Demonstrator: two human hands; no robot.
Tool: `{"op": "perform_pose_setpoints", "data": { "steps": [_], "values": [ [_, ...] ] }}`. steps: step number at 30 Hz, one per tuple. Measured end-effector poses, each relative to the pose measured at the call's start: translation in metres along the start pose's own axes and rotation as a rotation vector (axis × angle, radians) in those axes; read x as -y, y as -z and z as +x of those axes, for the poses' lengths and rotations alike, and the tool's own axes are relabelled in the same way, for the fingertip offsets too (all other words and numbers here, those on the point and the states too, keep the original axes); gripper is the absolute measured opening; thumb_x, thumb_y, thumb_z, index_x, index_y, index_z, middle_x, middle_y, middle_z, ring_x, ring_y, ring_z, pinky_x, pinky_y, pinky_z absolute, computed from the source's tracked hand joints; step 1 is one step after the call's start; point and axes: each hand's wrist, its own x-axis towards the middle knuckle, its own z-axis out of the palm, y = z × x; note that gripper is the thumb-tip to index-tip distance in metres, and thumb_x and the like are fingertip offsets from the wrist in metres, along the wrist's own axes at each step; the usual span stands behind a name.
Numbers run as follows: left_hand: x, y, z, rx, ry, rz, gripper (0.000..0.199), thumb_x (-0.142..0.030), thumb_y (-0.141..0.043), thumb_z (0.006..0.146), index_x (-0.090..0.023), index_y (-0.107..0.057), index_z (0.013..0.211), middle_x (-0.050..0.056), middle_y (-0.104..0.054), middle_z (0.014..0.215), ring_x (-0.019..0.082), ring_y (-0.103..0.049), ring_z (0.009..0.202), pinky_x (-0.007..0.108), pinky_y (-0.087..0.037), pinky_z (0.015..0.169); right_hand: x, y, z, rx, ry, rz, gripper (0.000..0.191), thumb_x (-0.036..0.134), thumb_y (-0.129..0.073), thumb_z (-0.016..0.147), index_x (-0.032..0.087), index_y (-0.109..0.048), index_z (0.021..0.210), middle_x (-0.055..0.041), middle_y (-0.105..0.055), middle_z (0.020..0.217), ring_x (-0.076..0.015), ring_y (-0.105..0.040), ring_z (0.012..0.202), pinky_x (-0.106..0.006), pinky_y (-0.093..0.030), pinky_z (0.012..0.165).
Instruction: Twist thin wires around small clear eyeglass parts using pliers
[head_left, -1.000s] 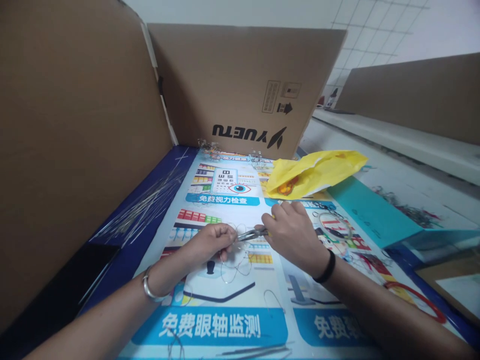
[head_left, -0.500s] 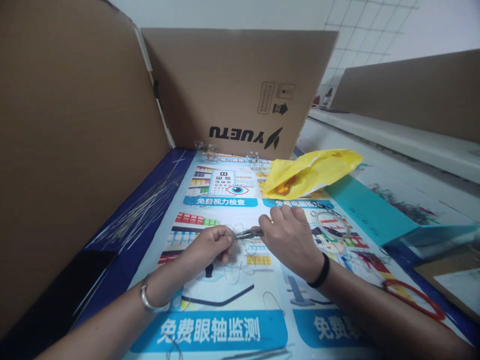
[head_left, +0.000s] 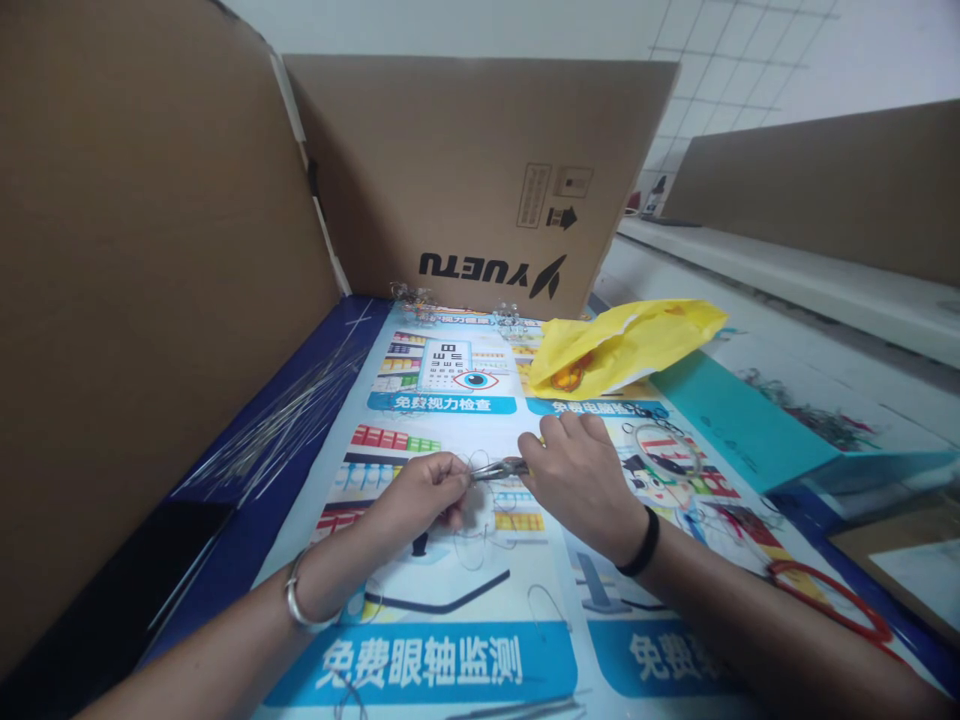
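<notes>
My right hand [head_left: 574, 480] is wrapped round a pair of pliers [head_left: 496, 469], whose narrow jaws point left. At the jaw tips, my left hand [head_left: 435, 487] pinches a thin wire [head_left: 480, 458] between thumb and fingers. Loops of the wire stick out above and below the pliers. The pliers' handles are hidden inside my right fist. Another bent piece of wire [head_left: 546, 603] lies on the printed mat [head_left: 450, 590] nearer to me.
Straight wires [head_left: 281, 425] lie in a bundle at the left. Cardboard panels [head_left: 465, 180] stand at the back and left. A yellow bag [head_left: 637, 340], a turquoise box [head_left: 750, 430], a clear ring [head_left: 667, 450] and a red ring [head_left: 832, 600] are on the right.
Almost nothing differs. Both hands and the pliers stay in place, and the wire loops below them have shifted slightly.
</notes>
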Motion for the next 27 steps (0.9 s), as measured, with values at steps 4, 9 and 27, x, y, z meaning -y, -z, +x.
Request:
{"op": "perform_pose_setpoints", "data": {
  "steps": [4, 9, 27],
  "values": [
    [0.0, 0.0002, -0.0001, 0.008, -0.008, -0.014, 0.015, -0.029, -0.055, 0.075, -0.016, -0.049, 0.07, -0.003, -0.053, 0.056, 0.006, -0.049, 0.041, 0.016, -0.032, 0.04, 0.0001, 0.0015, 0.0, 0.02, 0.006, -0.019, 0.009, 0.022, -0.05, 0.078, 0.019, -0.057, 0.075, -0.0076, -0.052, 0.073, -0.0219, -0.039, 0.074, -0.036, -0.018, 0.067],
    [-0.0005, -0.0002, 0.0, -0.002, -0.002, -0.026, 0.014, -0.029, -0.055, 0.075, -0.016, -0.049, 0.07, -0.004, -0.054, 0.055, 0.005, -0.048, 0.039, 0.017, -0.032, 0.04, 0.0012, 0.001, 0.0003, 0.052, 0.004, -0.023, 0.009, 0.02, -0.049, 0.079, 0.02, -0.057, 0.075, -0.0076, -0.053, 0.073, -0.0217, -0.04, 0.072, -0.035, -0.018, 0.067],
    [-0.0004, -0.0023, -0.0001, -0.051, 0.003, -0.016, 0.013, -0.027, -0.055, 0.073, -0.016, -0.049, 0.069, -0.005, -0.053, 0.052, 0.005, -0.047, 0.037, 0.016, -0.032, 0.039, 0.0037, -0.0054, 0.0056, 0.191, -0.005, 0.01, 0.007, 0.026, -0.057, 0.076, 0.02, -0.059, 0.076, -0.0072, -0.057, 0.073, -0.0216, -0.048, 0.073, -0.034, -0.018, 0.067]
  ]
}}
